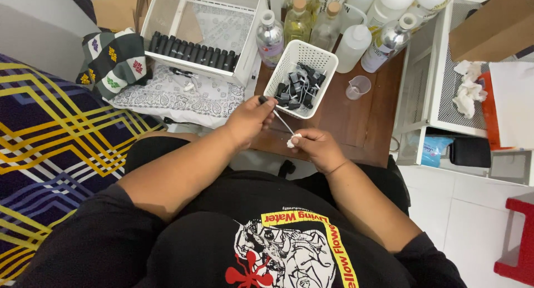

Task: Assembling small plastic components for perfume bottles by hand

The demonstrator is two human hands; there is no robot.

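Both of your hands met over the near edge of the brown wooden table [356, 127], just in front of your lap. Your left hand [248, 120] was closed around the black cap of a spray pump [263, 100], fingers together on it, with its thin dip tube [282, 122] slanting down to the right toward your other hand. Your right hand [316, 146] was pinched shut on a small white wad of tissue [293, 140], which touched the lower end of that tube. Just beyond your hands stood a white slotted basket [311, 57] holding a heap of black pump heads [297, 88] (too tangled to count). Farther off and to the left sat a white open-fronted box [245, 71] with a row of black caps [194, 51] lined up inside, resting on a grey patterned cloth [167, 96]. At the far side of the table clustered clear and white bottles [334, 21], with a small clear measuring cup [359, 87] near them on the right. Crumpled white tissue [467, 88] lay on a white mesh shelf [445, 71] at far right.
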